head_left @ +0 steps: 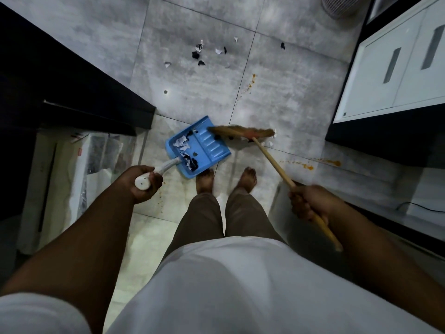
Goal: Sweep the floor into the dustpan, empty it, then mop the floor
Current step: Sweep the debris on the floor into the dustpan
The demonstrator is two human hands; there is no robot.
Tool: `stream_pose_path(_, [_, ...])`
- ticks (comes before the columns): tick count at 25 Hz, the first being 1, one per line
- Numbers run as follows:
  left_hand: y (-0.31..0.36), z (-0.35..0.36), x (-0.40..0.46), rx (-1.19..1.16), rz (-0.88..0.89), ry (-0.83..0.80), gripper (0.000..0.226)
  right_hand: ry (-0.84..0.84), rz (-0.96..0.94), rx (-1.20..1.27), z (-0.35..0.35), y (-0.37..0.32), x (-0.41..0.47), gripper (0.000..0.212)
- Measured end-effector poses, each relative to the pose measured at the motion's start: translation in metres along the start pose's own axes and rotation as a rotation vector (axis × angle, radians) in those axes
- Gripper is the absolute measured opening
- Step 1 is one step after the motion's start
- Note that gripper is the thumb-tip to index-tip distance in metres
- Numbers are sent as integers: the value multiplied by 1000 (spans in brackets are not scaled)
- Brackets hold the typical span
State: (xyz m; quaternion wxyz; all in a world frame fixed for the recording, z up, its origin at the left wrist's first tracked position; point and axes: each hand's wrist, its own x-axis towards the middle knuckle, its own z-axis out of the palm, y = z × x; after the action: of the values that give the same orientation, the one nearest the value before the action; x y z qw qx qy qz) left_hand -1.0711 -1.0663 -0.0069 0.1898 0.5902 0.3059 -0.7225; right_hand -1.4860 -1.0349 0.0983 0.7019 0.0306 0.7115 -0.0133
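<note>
Step in hand: sweeping, first stage of the task. The blue dustpan (198,147) is held low over the grey floor (192,97) just ahead of the feet, its white handle clenched in the left hand (142,184). Torn black and white scraps already lie in it. The broom (243,133) is grasped at its wooden stick by the right hand (305,201); its bristles touch the dustpan's lip.

Further scraps (204,54) lie well apart, toward the far side of the floor; orange stains (310,166) are seen near the right cabinet (397,68).

Judgement: next, the far scraps must be drawn in; stains are left for mopping.

No legible writing or brand is seen.
</note>
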Motion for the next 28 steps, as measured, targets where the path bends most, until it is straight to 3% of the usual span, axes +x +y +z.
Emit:
stream_pose_path(7, [4,0,-3,64,-2,14,29,-26,-15,158,-63,25,-17,38])
stream_pose_path(13, [15,4,-1,172,-8,83,31,-109,-27,570,-94,20,26,35])
stream_pose_path(18, [18,9,-1,223,-7,123,30,-215,32,733,-69,36,52,26])
stream_pose_path(24, [17,17,-5,245,-17,120,27,-393,94,714,-7,72,32,19])
stream_pose_path(28, [18,13,-5,244,-5,116,27,-450,114,709,-12,91,13,22])
